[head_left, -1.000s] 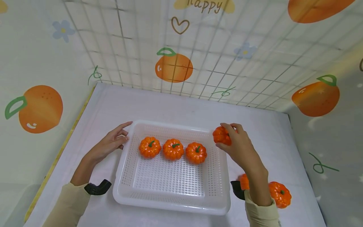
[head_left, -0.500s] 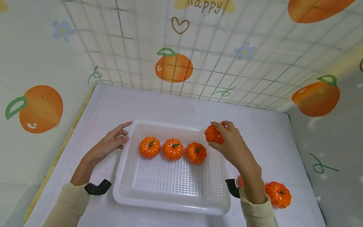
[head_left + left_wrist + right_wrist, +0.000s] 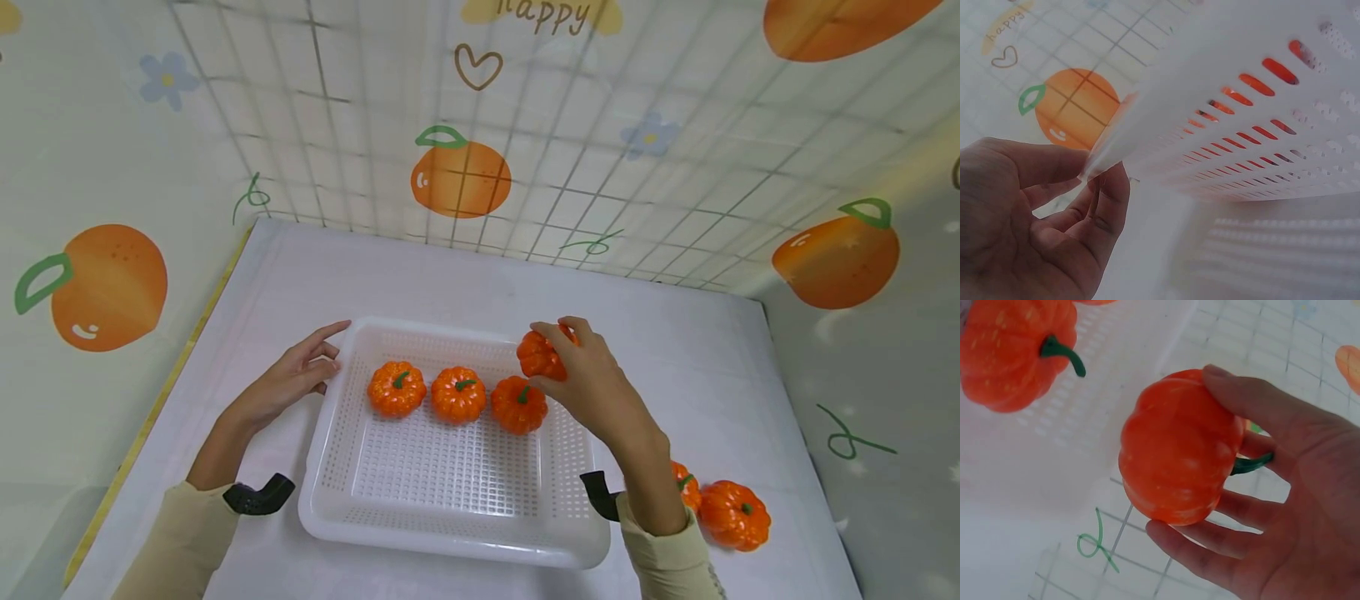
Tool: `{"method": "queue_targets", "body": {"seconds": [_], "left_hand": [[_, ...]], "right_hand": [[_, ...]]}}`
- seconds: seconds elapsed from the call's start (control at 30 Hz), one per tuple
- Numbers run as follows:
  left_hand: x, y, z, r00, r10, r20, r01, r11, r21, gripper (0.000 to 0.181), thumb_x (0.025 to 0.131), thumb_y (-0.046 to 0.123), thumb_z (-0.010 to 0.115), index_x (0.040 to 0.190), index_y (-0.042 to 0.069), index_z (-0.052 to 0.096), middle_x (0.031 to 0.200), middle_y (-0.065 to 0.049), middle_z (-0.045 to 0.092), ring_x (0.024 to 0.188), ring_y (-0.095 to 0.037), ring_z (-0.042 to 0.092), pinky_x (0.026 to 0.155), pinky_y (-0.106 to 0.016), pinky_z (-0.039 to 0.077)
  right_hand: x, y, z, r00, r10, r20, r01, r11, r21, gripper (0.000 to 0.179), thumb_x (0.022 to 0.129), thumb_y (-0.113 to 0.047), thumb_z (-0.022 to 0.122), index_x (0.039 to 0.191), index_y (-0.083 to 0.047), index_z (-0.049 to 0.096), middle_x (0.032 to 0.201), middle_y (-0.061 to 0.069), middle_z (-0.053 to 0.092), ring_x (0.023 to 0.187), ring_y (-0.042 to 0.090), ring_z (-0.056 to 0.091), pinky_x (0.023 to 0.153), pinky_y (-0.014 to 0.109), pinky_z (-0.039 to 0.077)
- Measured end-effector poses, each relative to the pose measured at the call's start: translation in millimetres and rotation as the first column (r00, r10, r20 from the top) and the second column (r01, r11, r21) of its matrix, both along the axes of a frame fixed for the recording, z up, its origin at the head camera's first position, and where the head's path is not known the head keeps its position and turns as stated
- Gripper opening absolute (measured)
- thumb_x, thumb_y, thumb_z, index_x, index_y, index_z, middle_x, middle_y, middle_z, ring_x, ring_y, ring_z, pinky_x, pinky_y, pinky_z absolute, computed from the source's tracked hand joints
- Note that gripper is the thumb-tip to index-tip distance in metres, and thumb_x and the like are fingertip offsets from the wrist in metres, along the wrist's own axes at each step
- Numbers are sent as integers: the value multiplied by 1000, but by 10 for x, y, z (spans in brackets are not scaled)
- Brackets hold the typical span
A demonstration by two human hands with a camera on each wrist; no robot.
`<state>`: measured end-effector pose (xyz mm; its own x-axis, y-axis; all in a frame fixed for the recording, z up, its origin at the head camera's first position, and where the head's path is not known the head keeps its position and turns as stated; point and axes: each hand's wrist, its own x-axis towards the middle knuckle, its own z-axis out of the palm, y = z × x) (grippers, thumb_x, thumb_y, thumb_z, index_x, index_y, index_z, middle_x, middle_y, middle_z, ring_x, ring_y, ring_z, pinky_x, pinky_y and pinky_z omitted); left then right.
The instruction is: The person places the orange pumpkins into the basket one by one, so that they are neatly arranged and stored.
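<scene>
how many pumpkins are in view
6: three pumpkins in the white basket, one in the right hand, two on the table at right, one partly behind the arm; more may be hidden.

The basket [image 3: 450, 546] stands on the desk [image 3: 450, 271], the wall [image 3: 367, 158] behind it. Three pumpkins [image 3: 459, 396] sit inside in a row from left to right, towards its far side. The left hand [image 3: 296, 371] is on its left rim, near the far corner. The right hand [image 3: 581, 367] holds another pumpkin [image 3: 538, 356] above its far right part. Two more pumpkins [image 3: 737, 515] lie on the desk to its right.
</scene>
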<state>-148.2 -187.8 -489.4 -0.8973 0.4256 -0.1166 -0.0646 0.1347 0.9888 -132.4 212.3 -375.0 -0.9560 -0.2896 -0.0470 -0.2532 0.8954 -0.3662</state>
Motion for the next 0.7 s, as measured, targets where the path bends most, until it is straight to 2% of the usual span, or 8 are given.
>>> {"method": "queue_targets", "body": {"seconds": [0.4,0.7], "left_hand": [[-5,0,3,1000,4,9,-4,1000,-6,60,103,11,53,157,16,28,117,-22,49,101,-31,58,80,-30,54],[-12,-2,-11,1000,10,18,-10,1000,-5,60,103,11,53,157,18,29,117,-21,50,100,-32,59,79,-32,56]], "right_hand": [[13,-185,-8,998,62,12,-62,998,-3,68,85,-22,81,145,-22,47,150,16,34,129,39,40,84,52,55],[20,-317,-47,991,131,-22,-131,991,0,67,85,-24,81,143,-22,49,148,15,37,129,38,41,84,49,56]]}}
